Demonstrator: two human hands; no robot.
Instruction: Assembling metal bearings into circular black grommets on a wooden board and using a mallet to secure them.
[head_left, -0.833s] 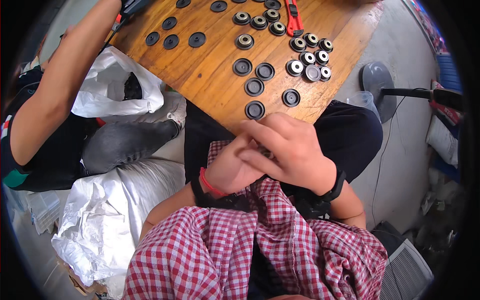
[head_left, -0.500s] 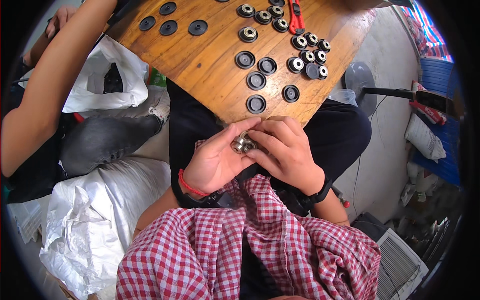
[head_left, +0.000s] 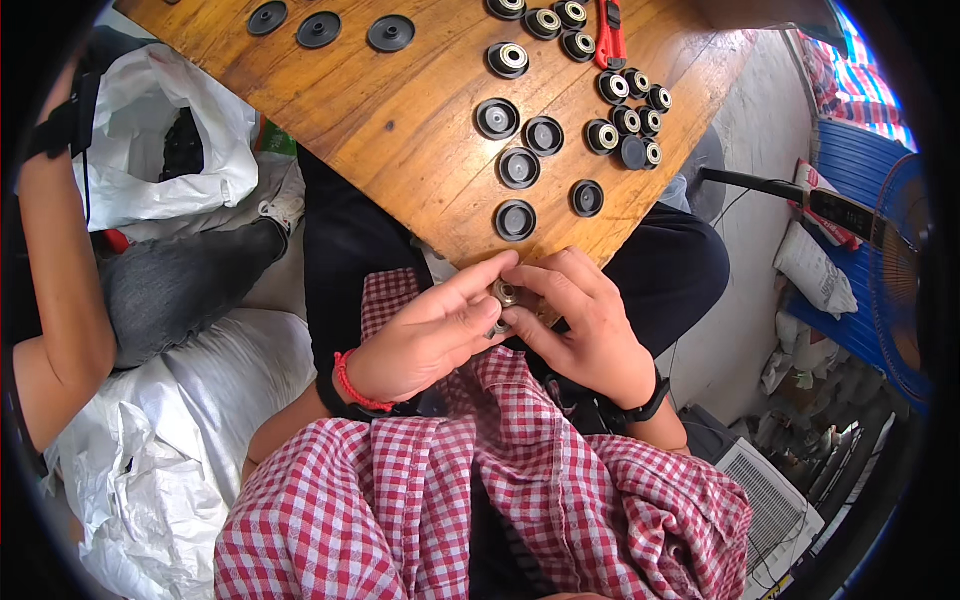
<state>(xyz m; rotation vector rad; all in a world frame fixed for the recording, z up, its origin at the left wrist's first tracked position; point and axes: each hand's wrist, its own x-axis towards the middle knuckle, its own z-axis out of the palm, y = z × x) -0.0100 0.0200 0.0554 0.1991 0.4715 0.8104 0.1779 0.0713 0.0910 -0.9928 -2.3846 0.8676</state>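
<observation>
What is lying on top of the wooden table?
On the wooden table lie many round black caps, some with metal centres, and a red tool. Its near edge is covered by both hands.

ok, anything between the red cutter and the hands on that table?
Head view: black round wheel parts on the wooden table, between red cutter and both hands.

Red-and-white checked shirt (head_left: pixel 480 510); red wristband (head_left: pixel 350 381); black wristwatch (head_left: pixel 645 408); black trousers (head_left: pixel 660 275)

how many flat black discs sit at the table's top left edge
3, in a row on the table: disc, disc, disc. More may lie beyond the frame's top.
</observation>
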